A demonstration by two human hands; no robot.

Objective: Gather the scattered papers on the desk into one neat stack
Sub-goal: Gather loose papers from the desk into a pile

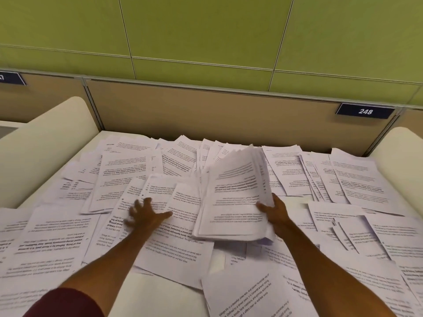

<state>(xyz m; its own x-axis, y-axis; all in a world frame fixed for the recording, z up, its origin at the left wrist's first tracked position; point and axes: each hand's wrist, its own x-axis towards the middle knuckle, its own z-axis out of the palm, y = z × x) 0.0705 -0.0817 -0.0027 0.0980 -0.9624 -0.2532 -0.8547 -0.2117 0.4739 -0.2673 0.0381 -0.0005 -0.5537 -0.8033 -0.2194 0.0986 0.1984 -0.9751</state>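
Maroon fabric sleeve (66, 303) ran off the bottom edge. Blurred by motion, the left hand (146, 215) held its fingers spread over loose white printed sheets (174, 248). The right hand (278, 216) clamped a thick stack of white printed papers (235, 197), thumb on top, other fingers hidden beneath, above the cream surface (148, 294).

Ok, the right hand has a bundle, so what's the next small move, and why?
Probably slide the sheets under the left hand toward the bundle and tuck them in. The left hand lies spread on them just beside the bundle that the right hand grips, so they look nearest.
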